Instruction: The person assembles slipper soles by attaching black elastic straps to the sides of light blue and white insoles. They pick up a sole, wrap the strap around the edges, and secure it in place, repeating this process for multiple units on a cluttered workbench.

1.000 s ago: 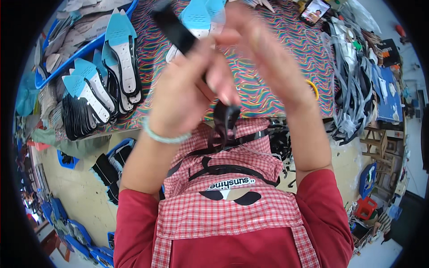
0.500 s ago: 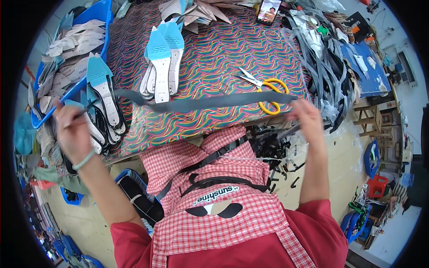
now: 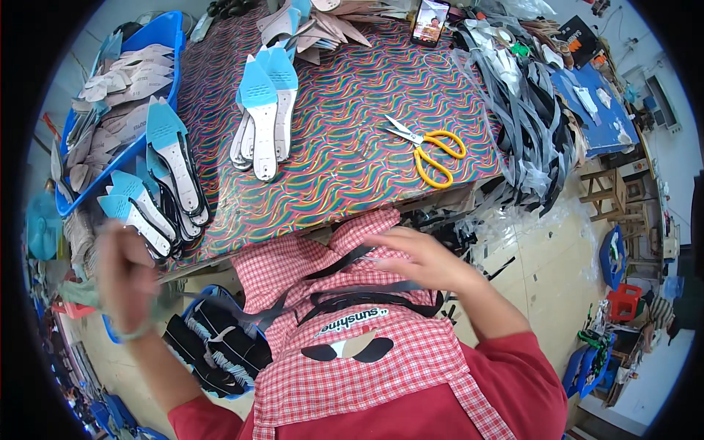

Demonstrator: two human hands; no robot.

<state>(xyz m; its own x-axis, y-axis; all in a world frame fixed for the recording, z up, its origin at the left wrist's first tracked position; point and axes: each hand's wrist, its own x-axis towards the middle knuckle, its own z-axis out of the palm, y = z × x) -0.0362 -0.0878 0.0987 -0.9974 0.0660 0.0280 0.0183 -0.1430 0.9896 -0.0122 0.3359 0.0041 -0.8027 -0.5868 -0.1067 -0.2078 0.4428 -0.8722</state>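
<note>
Left hand (image 3: pixel 128 282) blurred, grip cannot be told; right hand (image 3: pixel 427 260) spread over checked apron (image 3: pixel 389 367). Insoles (image 3: pixel 262 139) already stacked on bench (image 3: pixel 345 176); dark strip (image 3: pixel 253 317) seemingly left unfinished.

Lit phone (image 3: pixel 430 23), wooden stool (image 3: pixel 620 192), red plastic stool (image 3: pixel 623 303)

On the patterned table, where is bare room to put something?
The table is bare between the middle insoles and the yellow-handled scissors, and also between those insoles and the left insole stack. Crowding: blue bin at left, grey straps at right.
</note>
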